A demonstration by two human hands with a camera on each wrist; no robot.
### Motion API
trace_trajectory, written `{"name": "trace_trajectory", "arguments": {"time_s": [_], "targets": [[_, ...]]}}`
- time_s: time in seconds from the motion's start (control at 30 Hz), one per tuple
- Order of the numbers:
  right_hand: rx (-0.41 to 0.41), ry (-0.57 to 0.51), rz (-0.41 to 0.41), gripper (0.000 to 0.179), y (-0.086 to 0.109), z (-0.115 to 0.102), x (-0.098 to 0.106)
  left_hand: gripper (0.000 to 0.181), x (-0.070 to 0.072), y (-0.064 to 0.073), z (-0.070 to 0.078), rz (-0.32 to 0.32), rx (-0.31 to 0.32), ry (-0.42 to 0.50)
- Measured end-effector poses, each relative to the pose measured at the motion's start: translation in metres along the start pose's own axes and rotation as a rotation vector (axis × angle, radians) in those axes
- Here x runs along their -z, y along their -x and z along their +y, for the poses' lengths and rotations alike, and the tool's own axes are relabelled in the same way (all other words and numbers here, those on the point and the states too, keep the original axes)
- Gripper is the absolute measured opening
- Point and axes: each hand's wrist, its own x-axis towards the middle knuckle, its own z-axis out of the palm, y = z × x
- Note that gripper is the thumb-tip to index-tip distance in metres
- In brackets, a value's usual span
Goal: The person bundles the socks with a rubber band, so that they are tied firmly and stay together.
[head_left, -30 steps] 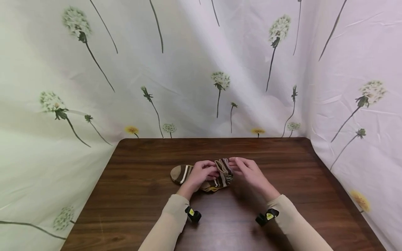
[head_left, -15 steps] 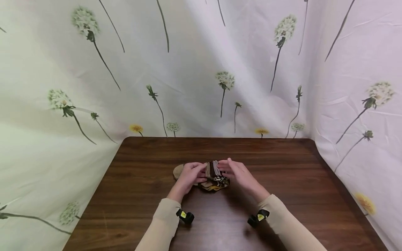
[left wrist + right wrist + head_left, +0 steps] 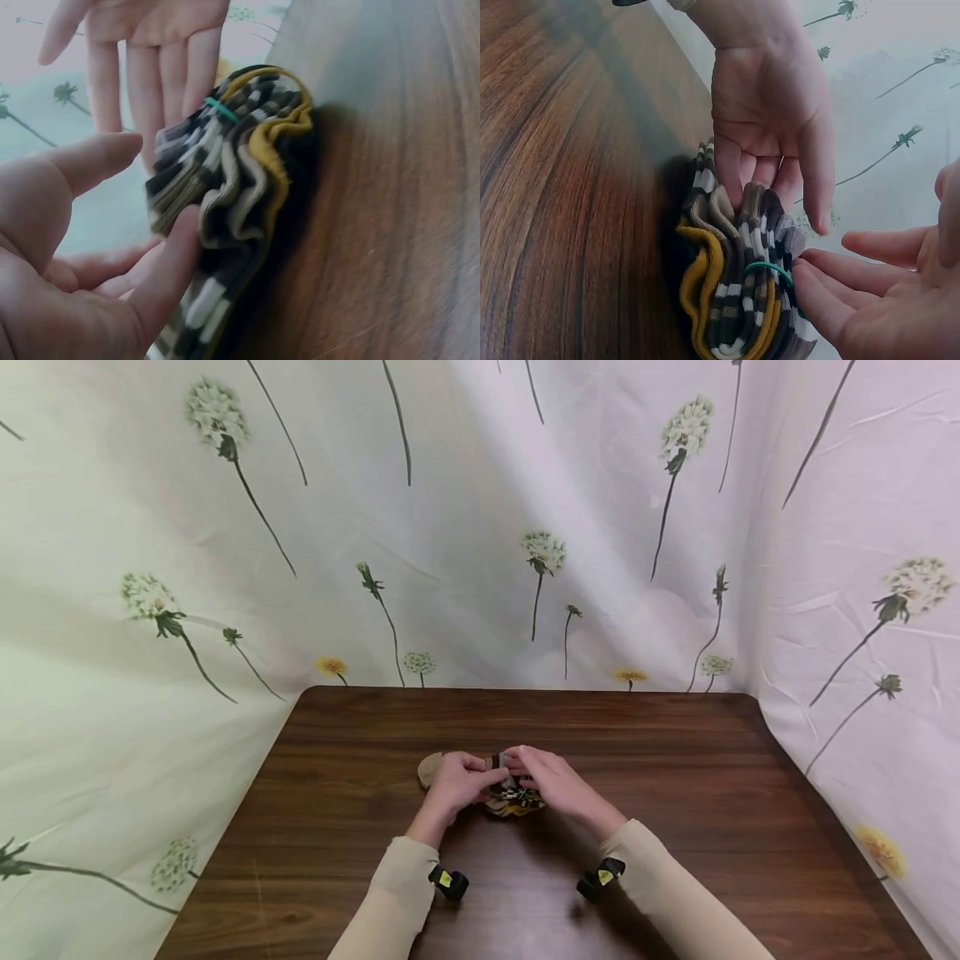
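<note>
A bundle of striped socks (image 3: 516, 803) in brown, beige, white and mustard lies on the table, its cuff end folded back over the rest. A thin green loop (image 3: 769, 265) crosses the folded layers. My left hand (image 3: 459, 783) reaches over the socks from the left; its fingers touch the folded edge while the thumb stands apart in the left wrist view. From the right, my right hand (image 3: 553, 783) rests nearly straight fingers against the fold. A beige toe end (image 3: 429, 770) sticks out beyond the left hand, which hides the middle of the bundle.
The dark wood-grain table (image 3: 337, 852) spreads around the socks. White cloth (image 3: 465, 527) printed with dandelions hangs behind it and along both sides. Each wrist carries a black strap with a small camera (image 3: 450, 883).
The folded cuff end has moved left and down onto the bundle. My right hand has followed it leftward, coming closer to the left hand.
</note>
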Motion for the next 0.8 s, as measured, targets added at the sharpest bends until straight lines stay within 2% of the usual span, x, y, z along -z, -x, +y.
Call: {"name": "trace_trajectory", "arguments": {"time_s": [0.17, 0.27, 0.4, 0.5, 0.63, 0.7, 0.8], "targets": [[-0.004, 0.018, -0.002, 0.066, -0.003, 0.006, -0.002, 0.052, -0.008, 0.001, -0.005, 0.084, -0.001, -0.079], [0.005, 0.014, -0.004, 0.067, -0.004, 0.009, -0.001, 0.056, -0.011, 0.002, -0.007, 0.101, -0.001, -0.101], [0.027, 0.022, 0.024, 0.059, -0.005, 0.013, 0.003, 0.041, -0.011, 0.001, -0.009, 0.102, 0.017, -0.058], [0.082, 0.136, 0.102, 0.040, -0.006, 0.016, 0.010, 0.028, -0.011, -0.001, -0.012, 0.095, 0.036, -0.016], [0.188, 0.300, 0.217, 0.021, -0.008, 0.021, 0.022, 0.019, -0.009, -0.005, -0.015, 0.065, 0.045, 0.041], [0.246, 0.329, 0.224, 0.018, -0.011, 0.024, 0.027, 0.016, -0.008, -0.006, -0.016, 0.047, 0.041, 0.058], [0.343, 0.373, 0.186, 0.017, -0.014, 0.026, 0.032, 0.014, -0.006, -0.008, -0.019, 0.026, 0.047, 0.068]]}}
